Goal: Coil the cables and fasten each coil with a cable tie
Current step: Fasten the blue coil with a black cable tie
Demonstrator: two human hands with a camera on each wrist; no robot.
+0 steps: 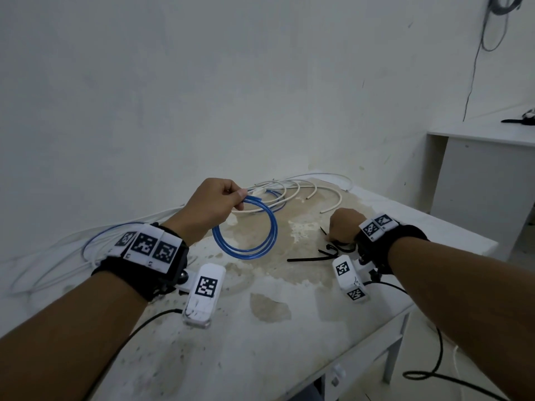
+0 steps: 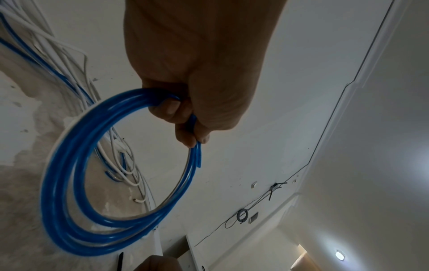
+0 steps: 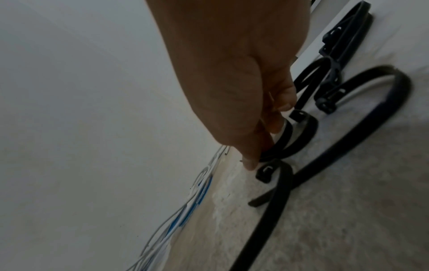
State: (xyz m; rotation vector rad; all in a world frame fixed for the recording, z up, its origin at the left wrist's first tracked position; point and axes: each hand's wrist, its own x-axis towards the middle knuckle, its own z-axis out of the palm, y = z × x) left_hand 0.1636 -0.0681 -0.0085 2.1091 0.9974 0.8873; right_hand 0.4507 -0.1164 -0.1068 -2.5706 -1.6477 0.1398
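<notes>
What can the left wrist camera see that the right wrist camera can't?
Only the left wrist view shows the left hand gripping the blue coil. Only the right wrist view shows the right hand pinching one of the black ties on the table. Both show the loose white and blue cables by the wall.

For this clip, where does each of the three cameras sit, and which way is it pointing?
Head: worn on the head, looking forward and down at the stained table; both forearms, left hand and right hand show.
Left wrist: looks along the left hand at the blue cable coil in its grip.
Right wrist: looks along the right hand, fingers at the black cable ties.
Shared: head and left wrist both show the coil; head and right wrist the ties.
</notes>
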